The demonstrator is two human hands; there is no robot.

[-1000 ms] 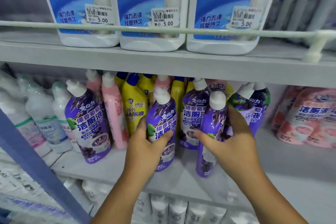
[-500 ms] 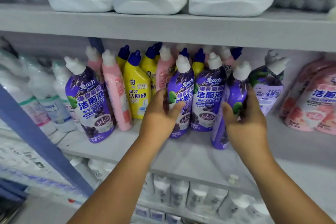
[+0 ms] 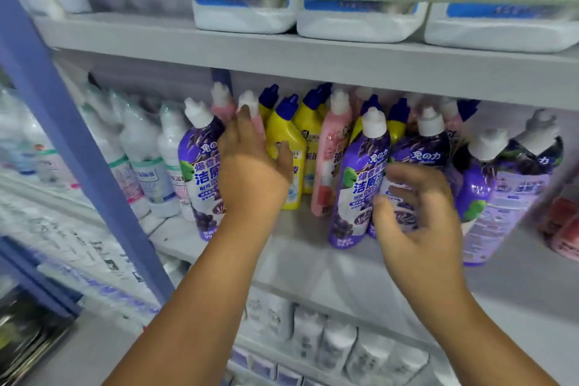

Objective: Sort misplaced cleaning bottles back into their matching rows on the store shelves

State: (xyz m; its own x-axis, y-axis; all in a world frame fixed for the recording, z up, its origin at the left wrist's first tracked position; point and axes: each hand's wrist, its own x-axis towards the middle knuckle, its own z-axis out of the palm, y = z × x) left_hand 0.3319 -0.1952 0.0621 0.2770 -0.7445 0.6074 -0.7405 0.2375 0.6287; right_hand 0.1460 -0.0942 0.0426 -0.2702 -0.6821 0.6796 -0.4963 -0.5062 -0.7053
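While left hand [image 3: 250, 172] reaches pink bottle [image 3: 255, 116] — right hand [image 3: 419, 216] loose.

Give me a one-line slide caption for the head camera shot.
Left hand reaches between purple and pink bottles while the right hand hovers open before a purple bottle.

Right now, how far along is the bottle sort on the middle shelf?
Done: several white-capped purple bottles stand grouped at centre-right. In hand: nothing gripped; the left hand reaches to the pink bottle beside a lone purple bottle at the left, and the right hand hovers open by the purple group. Left: that stray purple, plus pink bottles still mixed among blue-capped yellow bottles.
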